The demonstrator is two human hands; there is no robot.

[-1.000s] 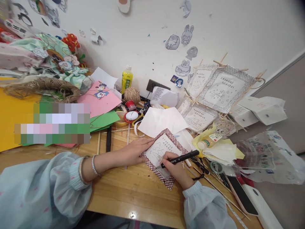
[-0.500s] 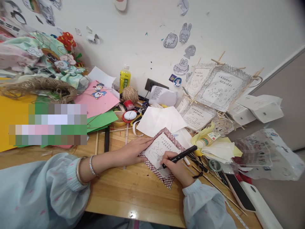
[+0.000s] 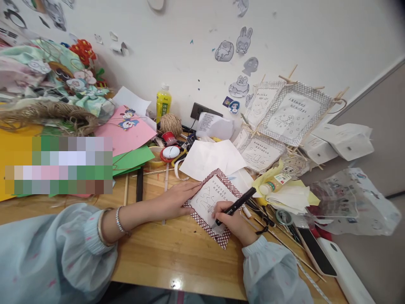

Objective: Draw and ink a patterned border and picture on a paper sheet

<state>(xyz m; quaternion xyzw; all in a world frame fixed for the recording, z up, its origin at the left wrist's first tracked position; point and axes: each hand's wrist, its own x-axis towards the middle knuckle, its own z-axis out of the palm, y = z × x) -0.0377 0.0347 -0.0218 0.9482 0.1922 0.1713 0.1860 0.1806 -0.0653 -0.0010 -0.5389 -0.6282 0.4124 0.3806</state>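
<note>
A paper card (image 3: 203, 200) with a dark red lattice border lies at a slant on the wooden table. Handwritten characters and a line drawing fill its white middle. My left hand (image 3: 177, 196) lies flat, its fingers stretched over the card's left edge. In my right hand (image 3: 228, 217) is a black marker pen (image 3: 242, 200), gripped near its tip and leaning up to the right. The pen's tip is over the lower part of the drawing; whether it touches the paper is hard to tell. White sheets (image 3: 211, 156) lie just behind the card.
Behind on the right, similar cards hang on a stick frame (image 3: 292, 114). A twine ball (image 3: 171, 124), a yellow-labelled bottle (image 3: 163, 103) and tape rolls stand at the back. Coloured paper (image 3: 134, 128) covers the left side. A phone (image 3: 317, 252) and thin sticks lie at right.
The pen and my right hand have shifted very slightly over the card, the pen now standing a little steeper. My left hand stays on the card. The whole view has moved slightly.
</note>
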